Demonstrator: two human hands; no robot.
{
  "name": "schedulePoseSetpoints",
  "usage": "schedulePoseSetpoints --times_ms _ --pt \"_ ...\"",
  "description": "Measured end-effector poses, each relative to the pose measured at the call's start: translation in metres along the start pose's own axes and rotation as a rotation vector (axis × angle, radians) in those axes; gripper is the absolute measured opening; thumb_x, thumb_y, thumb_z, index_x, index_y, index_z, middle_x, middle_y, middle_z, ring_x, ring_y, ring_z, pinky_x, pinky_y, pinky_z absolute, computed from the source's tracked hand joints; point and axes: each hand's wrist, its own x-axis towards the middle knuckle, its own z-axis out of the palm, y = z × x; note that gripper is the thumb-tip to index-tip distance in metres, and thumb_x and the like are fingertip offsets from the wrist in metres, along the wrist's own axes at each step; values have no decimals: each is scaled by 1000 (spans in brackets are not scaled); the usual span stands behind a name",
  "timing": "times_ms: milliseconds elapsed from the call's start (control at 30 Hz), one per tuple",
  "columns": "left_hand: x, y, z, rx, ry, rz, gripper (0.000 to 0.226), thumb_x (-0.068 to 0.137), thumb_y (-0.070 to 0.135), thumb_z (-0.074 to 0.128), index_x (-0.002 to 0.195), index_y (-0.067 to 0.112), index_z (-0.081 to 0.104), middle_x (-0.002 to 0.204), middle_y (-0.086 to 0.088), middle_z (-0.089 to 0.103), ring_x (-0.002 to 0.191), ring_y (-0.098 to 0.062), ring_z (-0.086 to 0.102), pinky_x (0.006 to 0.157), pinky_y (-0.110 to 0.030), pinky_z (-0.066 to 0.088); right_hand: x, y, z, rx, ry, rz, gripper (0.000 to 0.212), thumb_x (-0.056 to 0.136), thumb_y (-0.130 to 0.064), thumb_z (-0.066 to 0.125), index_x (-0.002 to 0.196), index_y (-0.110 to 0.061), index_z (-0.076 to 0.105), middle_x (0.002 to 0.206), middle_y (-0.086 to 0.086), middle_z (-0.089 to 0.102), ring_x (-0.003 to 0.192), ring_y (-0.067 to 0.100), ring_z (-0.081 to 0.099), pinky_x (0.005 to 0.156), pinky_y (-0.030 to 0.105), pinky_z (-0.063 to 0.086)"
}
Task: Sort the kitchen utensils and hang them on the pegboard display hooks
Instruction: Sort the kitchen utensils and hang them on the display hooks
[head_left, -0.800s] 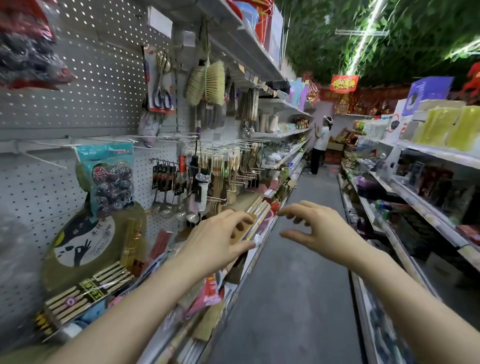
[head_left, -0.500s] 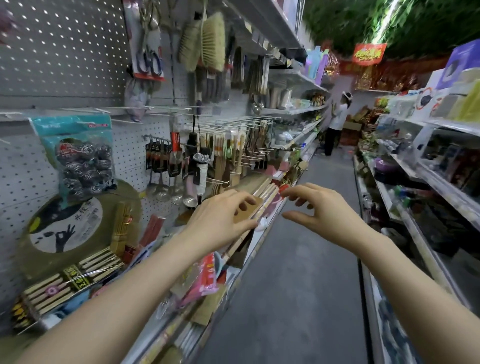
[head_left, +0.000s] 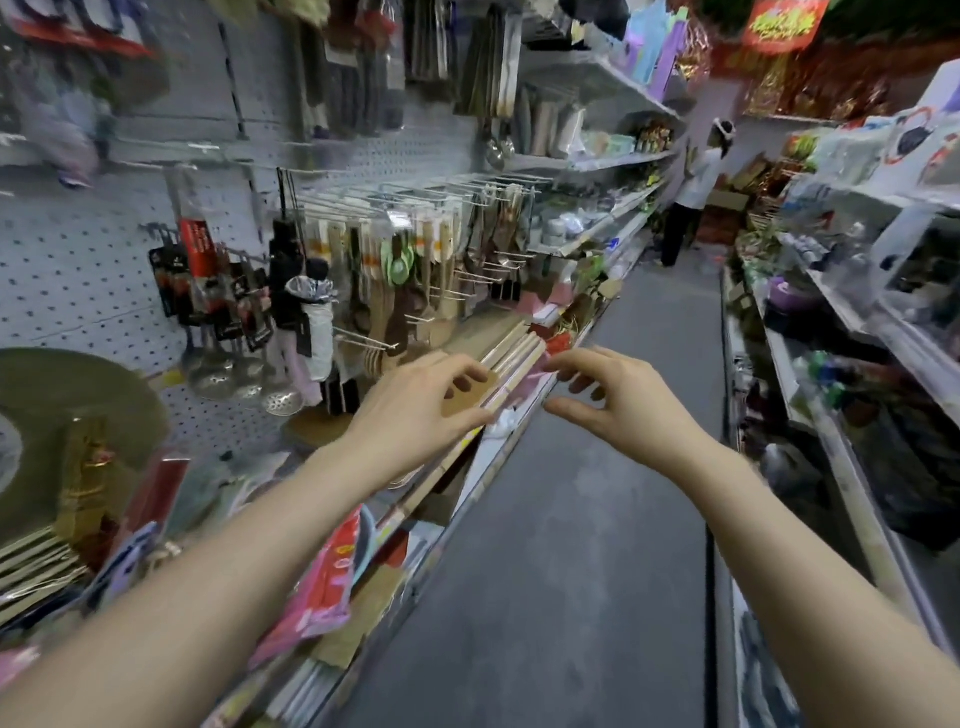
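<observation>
Head view, left fingers (head_left: 448, 365) curled over board (head_left: 465, 402) — grip unclear, right fingers (head_left: 582, 359) loose, empty, ladles (head_left: 218, 374) beside.

No text can be read. The red hanging sign (head_left: 784, 23) at the upper right of the frame carries yellow characters, too blurred to make out. Print on the red-and-black utensil cards (head_left: 195, 249) at left is equally illegible.

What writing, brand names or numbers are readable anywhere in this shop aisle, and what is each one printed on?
None can be read; the picture is motion-blurred.
Red hanging sign: yellow characters, too blurred.
Red card on the pegboard: print too small.
Pink packet on the lower shelf: yellow marks, unreadable.
</observation>
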Motion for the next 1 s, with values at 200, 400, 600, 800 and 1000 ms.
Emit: schedulePoseSetpoints --times_ms 200,400,600,800,1000 --pt "77 -18 43 0 -27 5 32 82 52 63 111 41 56 101 20 57 90 -2 56 80 -32 50 52 65 18 18 -13 34 33 87 -42 70 119 -37 62 100 -15 61 88 -1 57 77 17 45" --pt "167 -50 70 -60 -29 34 33 81 49 66 111 39 57 102 18 58 90 -2 55 81 -28 48 129 121 33 10 1 44 34 87 -41 70 119 -32 64 100 -17 60 86 0 58 78 21 47" --pt "251 -93 84 -116 -48 31 35 82 44 68 114 34 58 104 14 58 92 -4 54 80 -22 42 213 163 51 30 3 58 33 87 -40 71 119 -32 64 100 -15 62 88 0 58 79 22 49" --pt "332 -127 113 -98 -57 36 34 83 45 67 114 36 57 107 16 57 93 -2 53 78 -22 40 275 216 73 67 -1 98 34 87 -39 72 119 -32 64 95 -23 58 87 -5 57 77 14 45" --pt "406 -144 158 -88 -90 55 36 82 45 68 114 35 57 108 14 58 92 -3 53 75 -20 36 327 288 85 81 -12 119 34 87 -41 71 119 -32 64 101 -14 63 89 2 59 80 24 51"
